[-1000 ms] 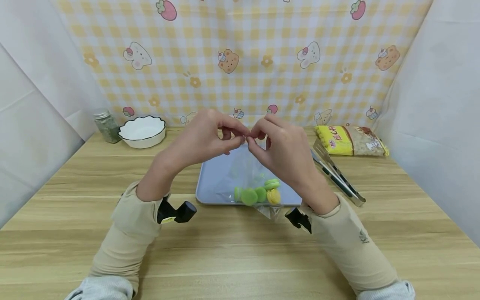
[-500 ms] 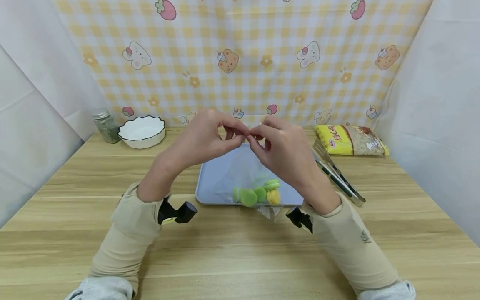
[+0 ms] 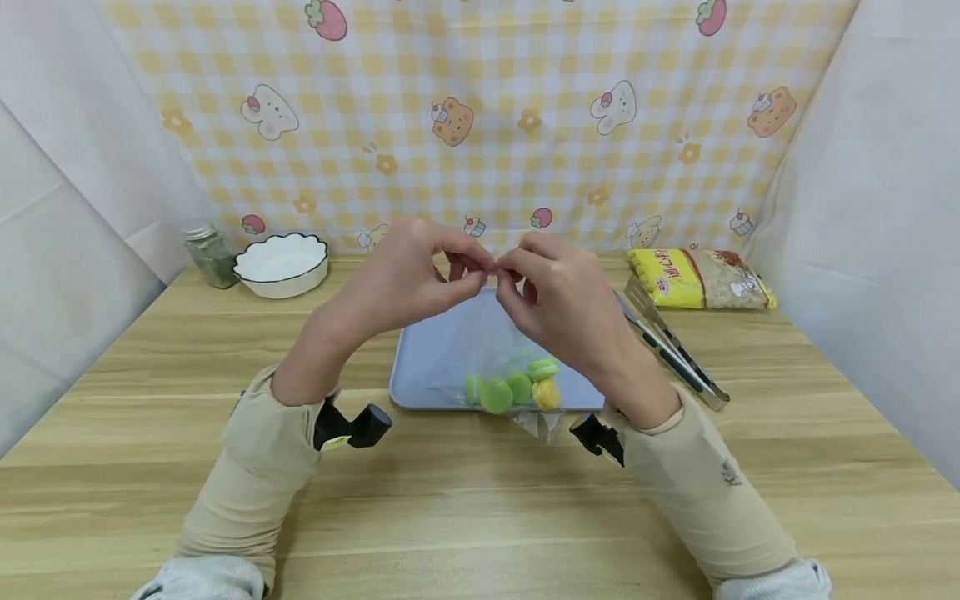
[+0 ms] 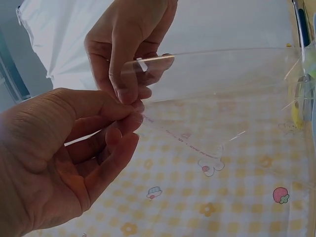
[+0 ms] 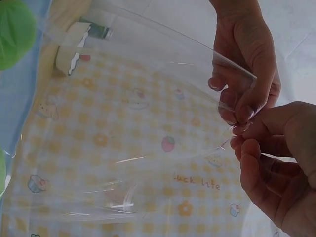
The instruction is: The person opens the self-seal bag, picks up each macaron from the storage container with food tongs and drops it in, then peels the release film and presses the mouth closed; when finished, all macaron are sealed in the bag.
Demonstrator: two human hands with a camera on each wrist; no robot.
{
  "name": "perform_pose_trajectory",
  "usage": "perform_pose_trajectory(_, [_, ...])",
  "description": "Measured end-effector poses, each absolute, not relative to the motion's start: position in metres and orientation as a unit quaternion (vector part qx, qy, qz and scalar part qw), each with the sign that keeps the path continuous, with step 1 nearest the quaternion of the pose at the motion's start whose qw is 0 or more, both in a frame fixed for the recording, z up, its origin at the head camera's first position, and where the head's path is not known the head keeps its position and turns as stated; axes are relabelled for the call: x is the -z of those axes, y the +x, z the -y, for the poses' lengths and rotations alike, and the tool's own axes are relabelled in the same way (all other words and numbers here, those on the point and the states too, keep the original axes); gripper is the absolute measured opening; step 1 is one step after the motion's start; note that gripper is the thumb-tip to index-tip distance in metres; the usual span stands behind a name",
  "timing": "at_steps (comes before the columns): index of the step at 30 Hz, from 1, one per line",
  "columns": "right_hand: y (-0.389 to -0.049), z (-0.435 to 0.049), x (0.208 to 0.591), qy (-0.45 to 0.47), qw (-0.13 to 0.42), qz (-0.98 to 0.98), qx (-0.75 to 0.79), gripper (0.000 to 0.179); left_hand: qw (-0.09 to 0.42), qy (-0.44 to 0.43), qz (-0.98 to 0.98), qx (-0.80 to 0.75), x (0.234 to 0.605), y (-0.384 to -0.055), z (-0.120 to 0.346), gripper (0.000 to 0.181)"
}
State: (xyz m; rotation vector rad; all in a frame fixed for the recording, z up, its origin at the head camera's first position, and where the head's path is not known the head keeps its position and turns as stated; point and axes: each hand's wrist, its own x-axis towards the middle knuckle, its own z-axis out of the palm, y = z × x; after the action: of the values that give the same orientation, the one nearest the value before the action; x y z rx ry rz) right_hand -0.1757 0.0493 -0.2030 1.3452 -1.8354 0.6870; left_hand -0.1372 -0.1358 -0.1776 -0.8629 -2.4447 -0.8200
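Note:
A clear plastic bag (image 4: pixel 222 74) hangs from the fingertips of both hands, with green macarons (image 3: pixel 496 396) and a yellow macaron (image 3: pixel 546 393) at its bottom. My left hand (image 3: pixel 408 271) pinches the bag's top edge between thumb and forefinger. Right beside it, my right hand (image 3: pixel 562 304) pinches the same edge, and the fingertips of the two hands meet. In the right wrist view the film spreads out from the pinched spot, and thin pink print or a line shows close to the fingers. Behind and below the bag lies a light blue tray (image 3: pixel 420 350).
At the back left stand a jar of dried herbs (image 3: pixel 210 254) and a white scalloped bowl (image 3: pixel 281 265). To the right, metal tongs (image 3: pixel 678 358) lie near a yellow food packet (image 3: pixel 701 279). A checked cloth (image 3: pixel 495 125) hangs behind the wooden table (image 3: pixel 480 517).
Both hands keep their pinch at nearly the same spot, with only slight finger movement. The whole head view has shifted a little.

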Motion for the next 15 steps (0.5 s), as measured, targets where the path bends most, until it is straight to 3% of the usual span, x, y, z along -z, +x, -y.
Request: perform_pose_trajectory(15, [-0.1756,-0.0435,0.2095,0.491,0.413,0.731,-0.232,0.013,0.237,-0.33,0.873,0.271,0.1862,-0.1438,0.1311,0.011])
